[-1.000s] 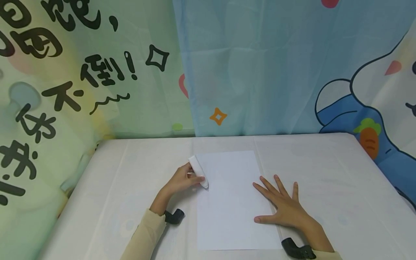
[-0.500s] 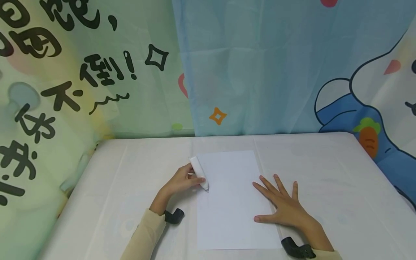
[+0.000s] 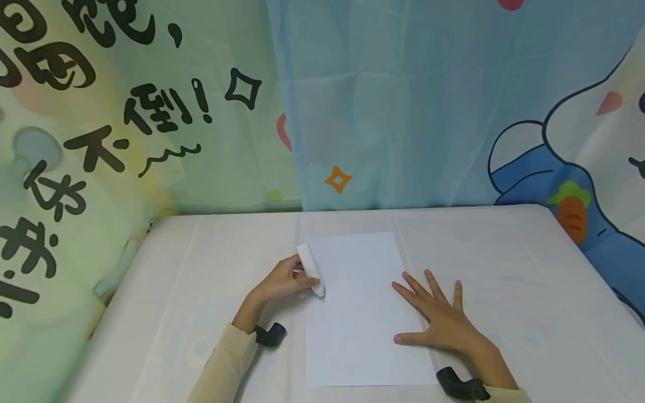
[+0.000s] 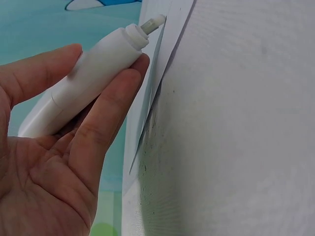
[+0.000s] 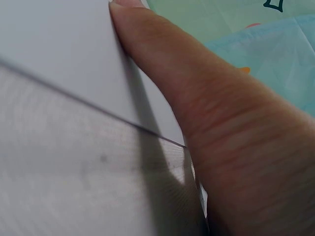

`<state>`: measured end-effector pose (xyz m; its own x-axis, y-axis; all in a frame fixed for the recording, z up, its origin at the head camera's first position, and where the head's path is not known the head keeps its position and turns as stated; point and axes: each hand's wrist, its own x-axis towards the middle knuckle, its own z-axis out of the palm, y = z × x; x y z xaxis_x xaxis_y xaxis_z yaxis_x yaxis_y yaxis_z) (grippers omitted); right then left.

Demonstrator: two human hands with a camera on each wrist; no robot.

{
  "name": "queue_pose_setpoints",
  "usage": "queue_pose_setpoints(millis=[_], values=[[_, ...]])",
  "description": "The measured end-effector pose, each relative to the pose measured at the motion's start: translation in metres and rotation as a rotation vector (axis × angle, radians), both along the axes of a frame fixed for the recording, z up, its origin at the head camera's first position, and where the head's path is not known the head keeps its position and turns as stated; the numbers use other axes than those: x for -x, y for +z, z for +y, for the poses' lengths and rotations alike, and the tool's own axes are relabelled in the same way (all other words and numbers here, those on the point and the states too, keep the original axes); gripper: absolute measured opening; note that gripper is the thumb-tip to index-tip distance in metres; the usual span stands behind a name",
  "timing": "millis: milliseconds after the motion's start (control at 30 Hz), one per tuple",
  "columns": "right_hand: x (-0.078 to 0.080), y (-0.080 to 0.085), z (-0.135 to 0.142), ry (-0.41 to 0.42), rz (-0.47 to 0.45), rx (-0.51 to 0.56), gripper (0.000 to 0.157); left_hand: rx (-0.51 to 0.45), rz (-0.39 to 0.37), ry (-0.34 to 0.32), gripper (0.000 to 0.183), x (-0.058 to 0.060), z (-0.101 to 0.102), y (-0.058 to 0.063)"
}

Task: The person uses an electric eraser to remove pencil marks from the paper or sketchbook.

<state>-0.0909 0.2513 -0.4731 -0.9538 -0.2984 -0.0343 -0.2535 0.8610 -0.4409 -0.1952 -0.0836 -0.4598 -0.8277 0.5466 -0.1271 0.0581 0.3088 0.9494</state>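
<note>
My left hand holds a thick white electric eraser between thumb and fingers. In the left wrist view, a thin grey stem with a small white tip sticks out of the eraser's end, at the paper. That tip meets the left part of a blank white sheet of paper, or is very near it. On the sheet's right side rests my right hand, fingers spread and straight. The right wrist view shows its thumb lying over the paper, with the other fingers mostly hidden.
A white cloth covers the table under the paper. Behind it hangs a printed curtain, green on the left and blue on the right. Dark wrist bands sit at both cuffs.
The electric eraser in my left hand has shifted slightly down and to the right, close along the paper's left side. My right hand has stayed in place.
</note>
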Motion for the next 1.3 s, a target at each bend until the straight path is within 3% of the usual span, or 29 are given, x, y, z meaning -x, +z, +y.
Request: queue_pose_setpoints(millis=[500,967,1200,1300], values=[[0.0008,0.0009,-0.0001,0.0,-0.002,-0.01,0.104,0.02,0.012,0.018,0.045,-0.0014,-0.0001,0.0032],[-0.0009,0.0008,-0.0006,-0.003,0.001,-0.006,0.103,0.016,0.051,0.069,0.044,0.0009,-0.002,-0.002],[-0.0011,0.0004,-0.0003,0.002,0.001,-0.002,0.104,0.019,0.05,0.069,0.043,-0.0029,-0.0009,0.0078],[-0.0011,0.0013,-0.0008,0.002,-0.001,0.0,0.104,0.021,0.056,0.061,0.044,-0.0006,-0.002,0.0018]])
